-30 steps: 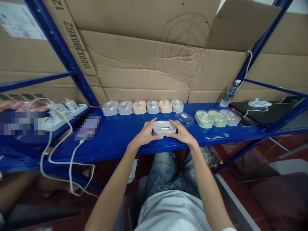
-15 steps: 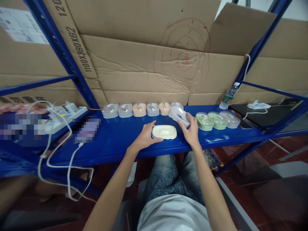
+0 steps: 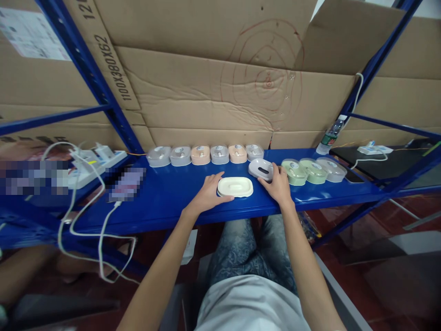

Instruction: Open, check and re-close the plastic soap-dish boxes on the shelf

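A cream oval base [image 3: 235,187] with a raised middle lies flat near the shelf's front edge. My left hand [image 3: 208,194] curves round its left end, thumb at the front edge and fingers behind. To the right, my right hand [image 3: 279,185] grips the right end of a translucent oval cover [image 3: 259,169] with a dark slot in its top. The cover sits level, at or just above the shelf; its right end is hidden by my fingers.
Behind stands a row of grey and peach lidded boxes [image 3: 200,155]. Green boxes [image 3: 294,172] and a grey one stand to the right, near a water bottle [image 3: 329,137]. A phone [image 3: 127,184], cables and a power strip [image 3: 99,163] lie left. Cardboard [image 3: 193,92] backs the blue shelf [image 3: 165,197].
My right hand has lowered the translucent cover and brought it from tilted to level, a little to the right. My left hand and the cream base have stayed put.
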A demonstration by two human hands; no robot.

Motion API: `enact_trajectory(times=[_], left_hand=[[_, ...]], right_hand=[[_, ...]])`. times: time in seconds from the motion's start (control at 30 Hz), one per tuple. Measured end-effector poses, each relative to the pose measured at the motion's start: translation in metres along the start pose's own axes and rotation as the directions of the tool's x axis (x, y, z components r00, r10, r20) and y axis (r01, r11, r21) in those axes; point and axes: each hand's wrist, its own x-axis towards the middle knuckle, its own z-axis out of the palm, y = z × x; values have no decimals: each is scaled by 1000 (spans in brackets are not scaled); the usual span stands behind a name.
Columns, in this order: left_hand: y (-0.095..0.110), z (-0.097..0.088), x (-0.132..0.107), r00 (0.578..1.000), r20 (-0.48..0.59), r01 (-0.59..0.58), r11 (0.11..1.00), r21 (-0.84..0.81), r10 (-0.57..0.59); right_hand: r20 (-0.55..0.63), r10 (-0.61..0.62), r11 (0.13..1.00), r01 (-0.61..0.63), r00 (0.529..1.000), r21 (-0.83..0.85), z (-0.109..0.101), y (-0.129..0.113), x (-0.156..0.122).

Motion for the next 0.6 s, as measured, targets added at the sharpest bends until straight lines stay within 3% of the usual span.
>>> enact_trajectory(times=[0.4, 0.6], left_hand=[[1, -1, -3, 999, 33, -2, 999, -47, 3], [-2, -1, -3, 1000, 29, 1, 998, -57, 0]], right_hand=[[35, -7, 999, 5, 999, 49, 1, 2, 1], [-101, -69, 975, 88, 993, 206, -8, -3, -1]])
